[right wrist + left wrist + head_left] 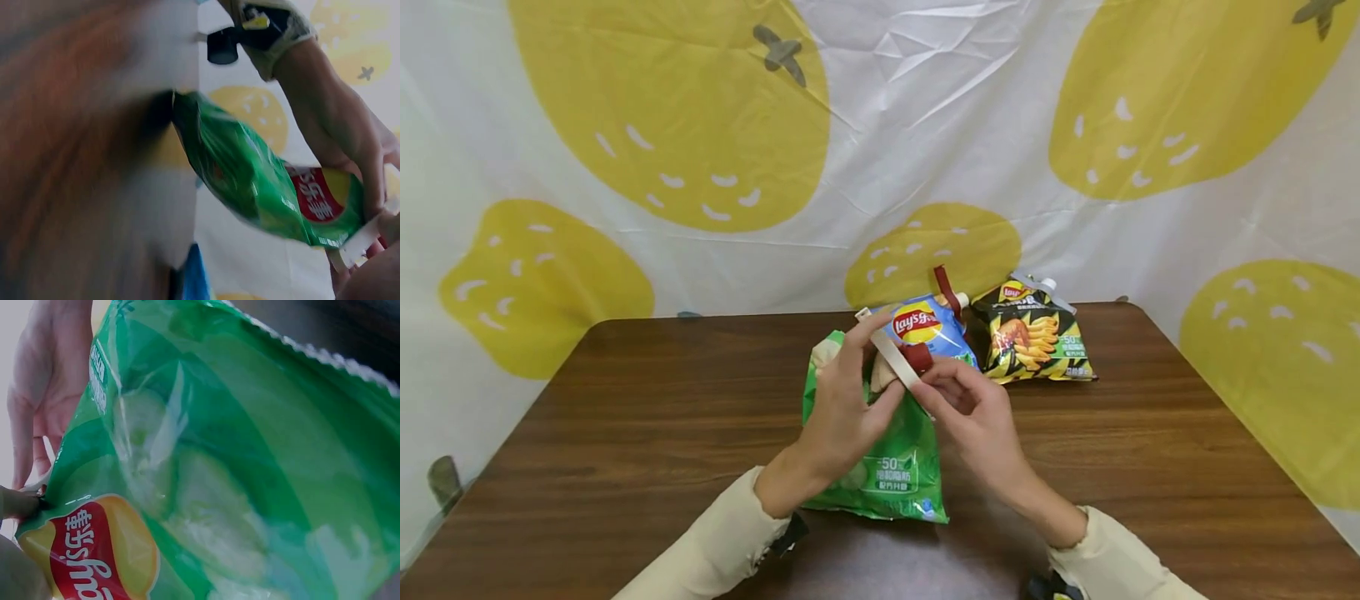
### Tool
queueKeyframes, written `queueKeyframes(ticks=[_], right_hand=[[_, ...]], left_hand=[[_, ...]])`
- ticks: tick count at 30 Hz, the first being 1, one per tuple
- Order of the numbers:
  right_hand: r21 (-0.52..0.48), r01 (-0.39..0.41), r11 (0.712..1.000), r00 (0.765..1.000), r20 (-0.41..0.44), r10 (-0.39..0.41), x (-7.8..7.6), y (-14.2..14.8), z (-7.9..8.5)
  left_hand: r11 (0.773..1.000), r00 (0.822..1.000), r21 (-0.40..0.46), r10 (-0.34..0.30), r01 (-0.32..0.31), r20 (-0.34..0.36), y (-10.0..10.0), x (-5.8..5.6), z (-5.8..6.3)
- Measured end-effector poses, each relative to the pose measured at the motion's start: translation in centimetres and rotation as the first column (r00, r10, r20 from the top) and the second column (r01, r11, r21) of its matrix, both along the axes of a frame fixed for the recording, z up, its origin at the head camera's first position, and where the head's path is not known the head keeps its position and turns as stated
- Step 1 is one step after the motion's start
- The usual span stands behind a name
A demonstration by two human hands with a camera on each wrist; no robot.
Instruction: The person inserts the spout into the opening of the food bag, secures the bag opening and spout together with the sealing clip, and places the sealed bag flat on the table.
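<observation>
A green Lay's chip bag (880, 479) is held up close over the table, its top folded over towards the hands. Across that top lies a white sealing clip (895, 360), a straight narrow strip slanting down to the right. My left hand (838, 404) holds the folded top and clip between raised fingers and thumb. At the clip's lower right end, my right hand (981, 417) pinches with thumb and curled fingers. The left wrist view shows the bag's front and red logo (81, 550) close up. In the right wrist view the clip (362, 240) sits along the bag's top edge.
Behind the hands stands a blue Lay's bag (943, 329) with a dark red clip (949, 292). To its right is a black Lay's bag (1030, 333) with a grey clip (1052, 293). A lemon-print curtain (925, 167) hangs behind the brown wooden table (662, 417).
</observation>
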State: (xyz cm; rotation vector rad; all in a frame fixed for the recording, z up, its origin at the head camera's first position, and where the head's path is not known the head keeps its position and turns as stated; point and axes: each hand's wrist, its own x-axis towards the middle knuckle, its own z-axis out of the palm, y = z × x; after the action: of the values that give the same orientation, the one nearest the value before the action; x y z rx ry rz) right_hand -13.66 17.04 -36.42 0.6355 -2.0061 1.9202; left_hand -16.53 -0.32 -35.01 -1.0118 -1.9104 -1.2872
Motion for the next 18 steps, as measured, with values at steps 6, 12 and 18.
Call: queueKeyframes(ticks=[6, 12, 18], right_hand=[[-0.103, 0.080, 0.991, 0.996, -0.015, -0.082, 0.7, -0.6, -0.3], [-0.168, 0.113, 0.979, 0.991, -0.050, -0.123, 0.7, -0.8, -0.7], [-0.164, 0.088, 0.983, 0.988, 0.142, -0.065, 0.4, -0.7, -0.3]], left_hand=[[0.995, 0.999, -0.096, 0.032, -0.033, -0.013, 0.2, 0.5, 0.3], [0.991, 0.999, -0.126, 0.035, -0.036, -0.010, 0.8, 0.8, 0.1], [0.990, 0.996, -0.102, 0.092, -0.093, -0.008, 0.9, 1.2, -0.3]])
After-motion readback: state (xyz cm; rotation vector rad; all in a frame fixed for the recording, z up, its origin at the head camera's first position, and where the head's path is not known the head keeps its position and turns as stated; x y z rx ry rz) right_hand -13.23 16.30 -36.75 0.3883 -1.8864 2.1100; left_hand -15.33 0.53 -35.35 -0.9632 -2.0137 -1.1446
